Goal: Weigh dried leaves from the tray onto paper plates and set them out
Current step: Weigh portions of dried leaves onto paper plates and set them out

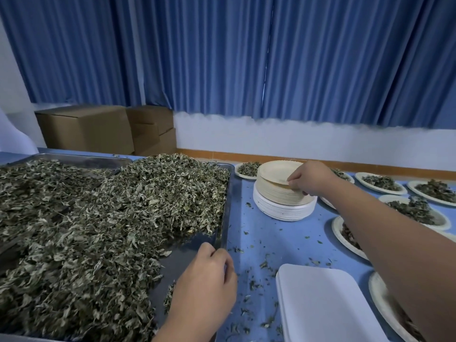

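Paper plate tilted atop stack, right hand pinching its rim.

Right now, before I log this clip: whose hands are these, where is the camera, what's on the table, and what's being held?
There is one picture, from a camera worn on the person's head, looking down. No machine, just two bare hands. The right hand pinches the top paper plate off a stack. The left hand lies curled at the metal tray rim; a grip is unclear. Dried leaves heap the tray. Filled plates sit rightward on the blue table, a white slab nearest.
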`<action>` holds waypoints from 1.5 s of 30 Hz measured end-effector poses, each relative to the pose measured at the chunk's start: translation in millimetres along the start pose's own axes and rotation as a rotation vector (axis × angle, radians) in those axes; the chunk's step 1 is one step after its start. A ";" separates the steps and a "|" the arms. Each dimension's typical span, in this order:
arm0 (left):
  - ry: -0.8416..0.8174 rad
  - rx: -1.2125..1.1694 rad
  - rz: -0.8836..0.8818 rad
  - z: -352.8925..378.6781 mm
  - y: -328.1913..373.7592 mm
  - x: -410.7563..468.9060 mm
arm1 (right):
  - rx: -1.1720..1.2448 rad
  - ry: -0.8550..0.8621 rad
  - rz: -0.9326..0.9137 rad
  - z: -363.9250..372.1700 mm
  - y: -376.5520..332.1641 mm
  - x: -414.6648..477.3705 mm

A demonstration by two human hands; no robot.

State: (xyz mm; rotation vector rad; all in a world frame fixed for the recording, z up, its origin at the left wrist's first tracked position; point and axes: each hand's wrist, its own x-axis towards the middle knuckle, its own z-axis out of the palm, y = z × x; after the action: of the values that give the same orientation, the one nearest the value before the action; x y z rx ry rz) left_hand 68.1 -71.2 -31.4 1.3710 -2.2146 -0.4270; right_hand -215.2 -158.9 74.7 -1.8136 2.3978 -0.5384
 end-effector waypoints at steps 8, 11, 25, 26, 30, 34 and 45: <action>-0.006 -0.045 -0.011 -1.8 0.5 -2.3 | -0.020 0.137 -0.058 -8.0 8.3 -10.4; -0.009 -0.070 -0.013 -1.3 -0.7 -2.5 | 0.112 0.210 -0.106 -9.3 14.1 -32.2; 0.016 -0.158 -0.070 4.2 -1.7 -3.2 | 0.441 -0.037 -0.324 13.4 56.2 -231.1; 0.015 -0.161 -0.074 4.3 -1.6 -3.1 | 0.423 -0.056 -0.340 11.4 59.8 -235.7; 0.033 -0.160 -0.086 6.0 -2.0 -1.0 | 0.361 -0.185 -0.359 3.3 73.5 -244.7; 0.034 -0.174 -0.083 8.2 -3.3 0.2 | 0.305 -0.323 -0.368 6.9 81.2 -248.6; 0.049 -0.152 -0.082 10.3 -2.1 -1.5 | 0.589 0.131 -0.319 10.3 77.7 -246.5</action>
State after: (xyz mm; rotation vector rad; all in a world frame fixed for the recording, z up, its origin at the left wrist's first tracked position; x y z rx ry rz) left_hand 64.3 -70.7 -41.3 1.3795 -2.0475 -0.5727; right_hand -211.4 90.2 4.9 -1.9065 1.7342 -1.2679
